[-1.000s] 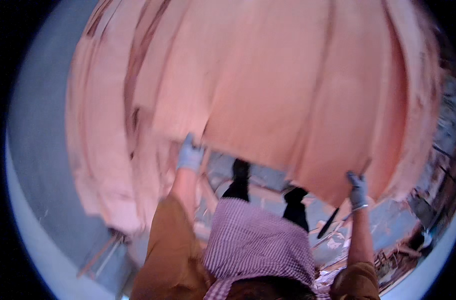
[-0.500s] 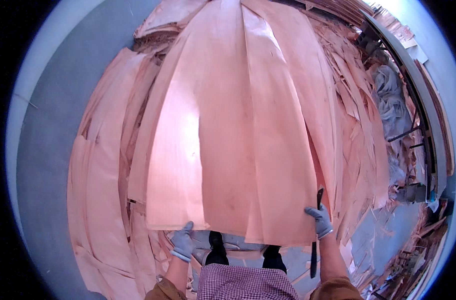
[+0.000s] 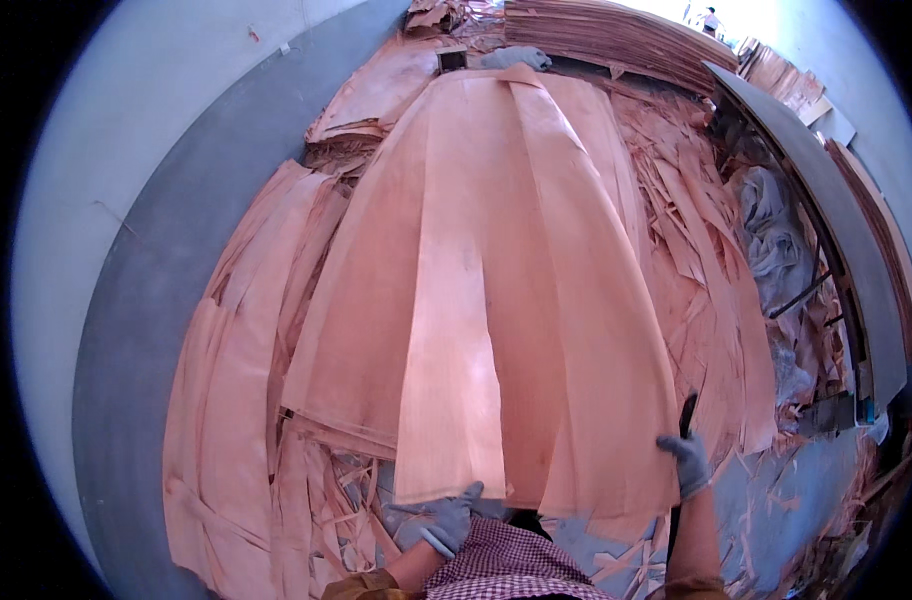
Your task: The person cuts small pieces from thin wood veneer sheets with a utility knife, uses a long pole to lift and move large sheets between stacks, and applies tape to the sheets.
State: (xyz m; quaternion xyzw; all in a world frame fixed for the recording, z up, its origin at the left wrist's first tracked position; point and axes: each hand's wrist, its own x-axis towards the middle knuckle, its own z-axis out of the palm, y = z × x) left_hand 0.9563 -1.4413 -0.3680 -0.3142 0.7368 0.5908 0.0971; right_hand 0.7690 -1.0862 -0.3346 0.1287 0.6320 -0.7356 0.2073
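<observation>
Long, thin, pinkish-tan wood veneer sheets (image 3: 596,330) run from near my body to the far end of the stack, partly overlapping. My left hand (image 3: 446,522), in a grey glove, pinches the near edge of a narrower, brightly lit veneer strip (image 3: 446,420). At the near right corner my right hand (image 3: 688,465), also gloved, closes on the side edge of a wide veneer sheet. In that same hand is a long black tool (image 3: 687,415), which looks like a knife; its lower part reaches down beside my forearm.
Another veneer pile (image 3: 221,400) lies along the left. Torn veneer scraps (image 3: 691,250) cover the right side. Beyond them are crumpled clear plastic (image 3: 771,230) and a long grey-topped bench (image 3: 826,190). A tall veneer stack (image 3: 616,45) stands at the far end.
Both hands have moved right and nearer to me, drawing the veneer sheets with them. The stack's far end and more veneer beneath on the left have come into view.
</observation>
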